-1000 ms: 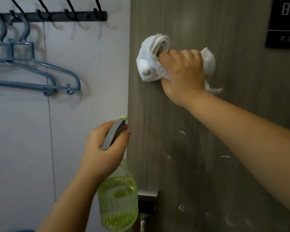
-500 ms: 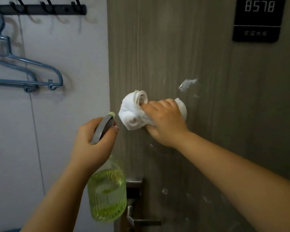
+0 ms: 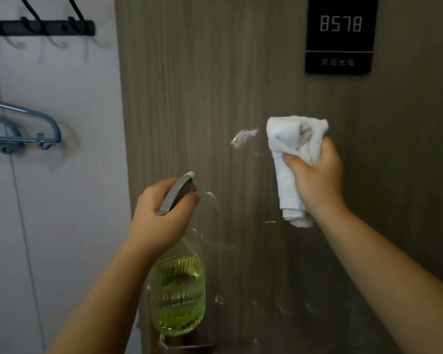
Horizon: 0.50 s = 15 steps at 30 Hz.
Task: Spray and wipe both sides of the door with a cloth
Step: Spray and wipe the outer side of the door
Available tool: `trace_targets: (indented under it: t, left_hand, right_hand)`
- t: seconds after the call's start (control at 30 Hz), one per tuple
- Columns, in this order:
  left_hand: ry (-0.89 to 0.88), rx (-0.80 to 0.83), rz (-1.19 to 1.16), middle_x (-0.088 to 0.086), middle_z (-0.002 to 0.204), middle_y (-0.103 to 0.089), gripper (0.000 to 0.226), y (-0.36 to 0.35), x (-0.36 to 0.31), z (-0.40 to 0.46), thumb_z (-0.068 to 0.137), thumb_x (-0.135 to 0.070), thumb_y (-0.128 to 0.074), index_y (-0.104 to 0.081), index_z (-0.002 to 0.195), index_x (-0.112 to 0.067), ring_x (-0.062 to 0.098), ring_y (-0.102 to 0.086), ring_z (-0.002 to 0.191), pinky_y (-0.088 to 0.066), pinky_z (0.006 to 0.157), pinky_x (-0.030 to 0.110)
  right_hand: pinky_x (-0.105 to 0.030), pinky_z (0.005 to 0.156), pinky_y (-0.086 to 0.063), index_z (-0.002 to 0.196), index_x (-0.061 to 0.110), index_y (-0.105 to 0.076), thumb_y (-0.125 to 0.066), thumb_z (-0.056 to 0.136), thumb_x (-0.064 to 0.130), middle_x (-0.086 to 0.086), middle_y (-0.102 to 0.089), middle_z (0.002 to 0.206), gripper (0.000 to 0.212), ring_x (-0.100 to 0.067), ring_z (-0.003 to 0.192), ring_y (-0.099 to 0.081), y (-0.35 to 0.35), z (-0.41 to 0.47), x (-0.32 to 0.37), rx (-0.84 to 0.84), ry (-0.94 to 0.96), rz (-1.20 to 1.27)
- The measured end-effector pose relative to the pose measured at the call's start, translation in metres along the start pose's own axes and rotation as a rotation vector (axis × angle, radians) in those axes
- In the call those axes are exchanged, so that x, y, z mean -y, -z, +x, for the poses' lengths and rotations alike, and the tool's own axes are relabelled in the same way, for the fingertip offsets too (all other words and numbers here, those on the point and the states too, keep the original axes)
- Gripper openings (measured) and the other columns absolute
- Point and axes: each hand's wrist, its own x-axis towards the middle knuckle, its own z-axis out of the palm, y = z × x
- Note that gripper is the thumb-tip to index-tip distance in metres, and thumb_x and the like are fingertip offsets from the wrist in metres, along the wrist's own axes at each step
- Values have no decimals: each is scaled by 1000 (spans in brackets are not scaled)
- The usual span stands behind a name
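The grey-brown wood-grain door (image 3: 189, 98) fills the middle and right of the head view. My right hand (image 3: 316, 180) grips a rolled white cloth (image 3: 290, 149) in front of the door's middle, right of a white foam smear (image 3: 243, 137). My left hand (image 3: 161, 215) grips the grey trigger head of a spray bottle (image 3: 178, 295) holding yellow-green liquid, its nozzle pointing at the door. Small wet streaks dot the door near the nozzle and lower down.
A black number plate (image 3: 340, 34) reading 8578 is mounted at the door's upper right. On the white wall (image 3: 62, 226) to the left hang a black hook rail (image 3: 40, 26) and blue hangers (image 3: 23, 131). Part of the metal door lock plate (image 3: 187, 344) shows under the bottle.
My right hand has swept the cloth from the door's left part down and then across to the right, leaving a foam smear. The spray bottle stays held in my left hand.
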Motion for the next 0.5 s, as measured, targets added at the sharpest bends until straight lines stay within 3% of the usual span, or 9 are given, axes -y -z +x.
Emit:
trace_targets:
  t: [0.17, 0.23, 0.33, 0.43, 0.5]
  left_hand:
    - [-19, 33, -14, 31, 74, -57, 23, -25, -11, 4, 92, -7, -54, -61, 81, 13, 15, -43, 51, -33, 44, 16]
    - [-26, 34, -18, 30, 74, -57, 29, -32, -9, 7, 91, -14, -54, -59, 80, 12, 26, -44, 52, -35, 47, 22]
    - [-28, 38, -11, 30, 76, -57, 37, -41, -8, 9, 83, -24, -48, -57, 80, 11, 43, -53, 68, -39, 55, 33]
    - [-28, 32, -8, 31, 76, -56, 36, -47, -8, 10, 82, -23, -47, -55, 81, 11, 45, -54, 68, -40, 56, 37]
    - [-37, 14, -24, 29, 76, -57, 34, -48, -9, 10, 83, -24, -49, -57, 81, 9, 40, -54, 65, -41, 54, 30]
  right_hand:
    - [-31, 80, -46, 108, 22, -52, -70, 83, 24, 15, -56, 90, 31, -18, 97, -61, 24, 15, -21, -29, -44, 10]
    - [-28, 77, -44, 107, 22, -52, -70, 84, 23, 16, -57, 90, 30, -15, 95, -61, 29, 20, -25, -15, -37, 23]
    - [-26, 74, -44, 106, 23, -51, -70, 84, 22, 16, -57, 90, 28, -8, 89, -60, 31, 27, -23, 0, -10, 18]
    - [-36, 82, -51, 101, 25, -51, -69, 85, 26, 15, -59, 86, 24, -5, 87, -61, 31, 37, -19, 23, 54, -13]
    - [-44, 87, -51, 98, 27, -50, -69, 84, 33, 16, -59, 85, 24, -11, 89, -62, 28, 46, -13, 31, 116, -47]
